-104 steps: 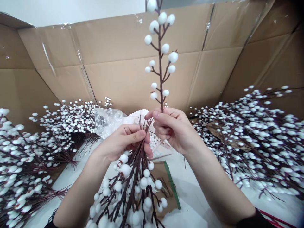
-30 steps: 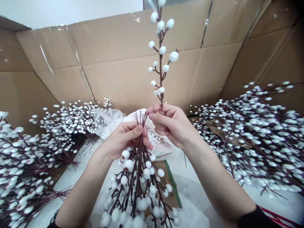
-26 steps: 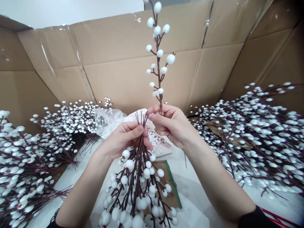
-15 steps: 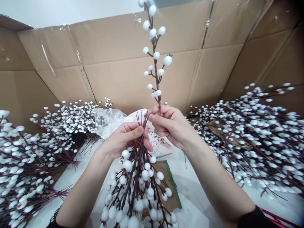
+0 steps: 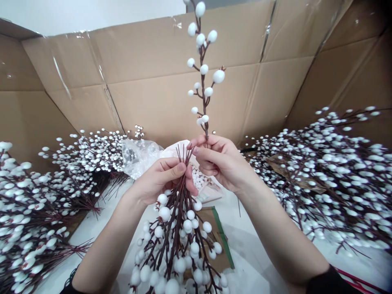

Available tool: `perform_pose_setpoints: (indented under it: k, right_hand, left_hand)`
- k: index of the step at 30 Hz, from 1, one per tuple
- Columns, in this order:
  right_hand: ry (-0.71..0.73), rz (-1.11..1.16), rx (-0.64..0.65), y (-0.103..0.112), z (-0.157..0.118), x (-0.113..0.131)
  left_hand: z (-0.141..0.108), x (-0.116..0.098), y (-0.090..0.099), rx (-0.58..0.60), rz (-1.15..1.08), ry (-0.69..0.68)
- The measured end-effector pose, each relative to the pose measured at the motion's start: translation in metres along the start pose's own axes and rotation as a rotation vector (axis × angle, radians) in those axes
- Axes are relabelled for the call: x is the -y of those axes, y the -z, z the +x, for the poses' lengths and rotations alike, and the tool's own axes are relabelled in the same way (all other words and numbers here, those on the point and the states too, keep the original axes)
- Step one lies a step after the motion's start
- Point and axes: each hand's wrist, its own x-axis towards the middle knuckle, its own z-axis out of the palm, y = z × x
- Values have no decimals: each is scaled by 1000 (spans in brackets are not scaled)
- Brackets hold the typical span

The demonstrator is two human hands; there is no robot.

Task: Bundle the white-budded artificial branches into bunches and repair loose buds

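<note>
My left hand [image 5: 167,179] pinches a bunch of white berry stems [image 5: 177,228] near their bare wire ends, which stick up past my thumb. The berries of that bunch hang downward. Closed at the same height, my right hand [image 5: 219,161] grips a single white berry stem [image 5: 203,81] by its lower end, with the berries pointing up. Its fingertips are right beside the wire ends of the bunch; whether they touch these is hard to make out. The top of the single stem runs out of view.
Piles of white berry stems [image 5: 21,212] lie on the left, and another large pile [image 5: 330,175] on the right. Behind my hands are clear plastic bags [image 5: 139,155] and loose white berries [image 5: 200,179]. A green-edged cardboard piece [image 5: 219,232] lies below. Cardboard walls [image 5: 153,90] stand behind.
The single stem in my right hand has shifted slightly to the right at its top and dropped a little there. My left hand and the bunch have hardly moved.
</note>
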Motion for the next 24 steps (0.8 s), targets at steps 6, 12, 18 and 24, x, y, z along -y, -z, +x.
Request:
perform_pose_setpoints:
  k: [6,12,18,24]
  right_hand:
    - [10,-5,9,0,1,0]
    - [10,0,12,1,1,0]
    - [5,0,15,2,1,-2]
    - [9,0,13,2,1,-2]
  left_hand:
    - [0,0,0,11,-11,1]
    - [1,1,1,32,-31,-2]
    - [2,-1,2,29,-17,-1]
    - [2,0,2,36,-48,7]
